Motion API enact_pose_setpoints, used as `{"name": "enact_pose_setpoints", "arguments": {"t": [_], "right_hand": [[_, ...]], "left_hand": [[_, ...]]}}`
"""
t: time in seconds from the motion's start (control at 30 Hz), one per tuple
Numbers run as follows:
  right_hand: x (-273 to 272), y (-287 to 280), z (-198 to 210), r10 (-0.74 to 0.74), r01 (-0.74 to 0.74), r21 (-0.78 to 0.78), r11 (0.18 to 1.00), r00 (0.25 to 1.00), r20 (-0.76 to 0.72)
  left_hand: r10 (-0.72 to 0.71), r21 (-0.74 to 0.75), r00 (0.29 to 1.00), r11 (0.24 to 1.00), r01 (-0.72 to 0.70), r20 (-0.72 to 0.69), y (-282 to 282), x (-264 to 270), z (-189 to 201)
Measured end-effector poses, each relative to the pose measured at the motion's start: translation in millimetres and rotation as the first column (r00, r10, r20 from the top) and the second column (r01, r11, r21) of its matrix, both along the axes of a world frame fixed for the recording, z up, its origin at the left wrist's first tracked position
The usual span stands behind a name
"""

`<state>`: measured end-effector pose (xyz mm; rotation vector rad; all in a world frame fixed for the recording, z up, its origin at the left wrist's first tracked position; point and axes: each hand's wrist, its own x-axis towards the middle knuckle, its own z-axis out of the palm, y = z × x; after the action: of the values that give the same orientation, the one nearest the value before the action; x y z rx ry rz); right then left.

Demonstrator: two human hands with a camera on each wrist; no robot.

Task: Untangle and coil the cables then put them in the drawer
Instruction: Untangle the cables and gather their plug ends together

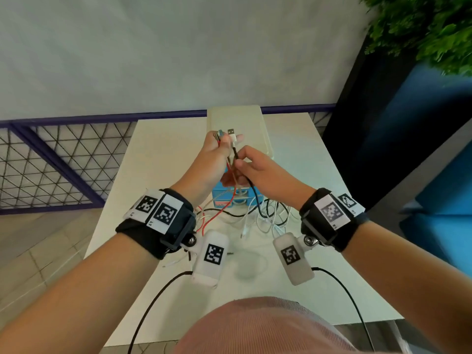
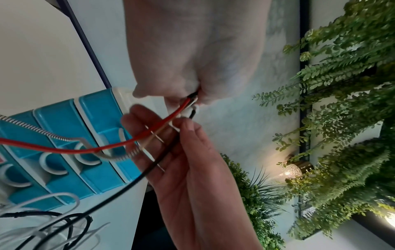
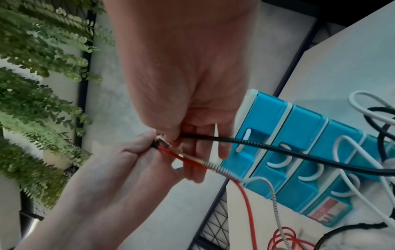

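My left hand (image 1: 224, 139) is raised over the table and grips a bundle of cable ends, with a USB plug (image 1: 231, 131) sticking up from it. From its fist hang a red cable (image 2: 128, 143) and a spring-wrapped cable (image 3: 273, 194). My right hand (image 1: 238, 163) pinches the black cable (image 3: 278, 148) just below the left hand. White and black cables lie in a tangle (image 1: 268, 215) on the table. Behind the tangle stands the blue drawer unit (image 1: 224, 200), its drawers (image 2: 64, 126) shut.
The white table (image 1: 306, 264) has a purple mesh railing (image 1: 63, 162) at its left and a blue seat (image 1: 434, 149) at its right. Green plants (image 1: 421, 29) hang at the upper right. Black leads from the wrist cameras trail over the table's front edge.
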<state>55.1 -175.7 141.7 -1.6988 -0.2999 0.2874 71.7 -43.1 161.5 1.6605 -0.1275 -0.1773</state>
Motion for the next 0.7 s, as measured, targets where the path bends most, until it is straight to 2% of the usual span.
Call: {"name": "enact_pose_setpoints", "arguments": {"t": [0.1,0.3,0.4,0.5,0.6,0.7], "right_hand": [[-3,10,4,0.075,-0.074,-0.016,0.997,0.997,0.022],[-5,19,9,0.079,-0.077,-0.078,0.994,0.997,0.013],[-6,23,11,0.078,-0.079,-0.053,0.995,0.997,-0.029],[-2,21,14,0.020,-0.016,-0.100,0.995,0.999,0.041],[-1,12,21,0.025,-0.002,-0.198,0.980,0.993,0.115],[-1,4,26,0.052,-0.024,-0.237,0.971,0.992,0.113]], "left_hand": [[0.018,-0.063,1.000,0.998,-0.018,0.005,1,-5,5],[-0.023,-0.290,0.996,0.957,-0.001,-0.080,10,0,5],[-0.051,-0.379,0.991,0.925,-0.001,-0.127,10,-3,7],[-0.090,-0.329,0.980,0.944,0.027,-0.178,2,-10,6],[-0.117,-0.206,0.985,0.974,0.088,-0.130,0,-10,1],[-0.127,-0.171,0.987,0.979,0.108,-0.103,1,-11,1]]}}
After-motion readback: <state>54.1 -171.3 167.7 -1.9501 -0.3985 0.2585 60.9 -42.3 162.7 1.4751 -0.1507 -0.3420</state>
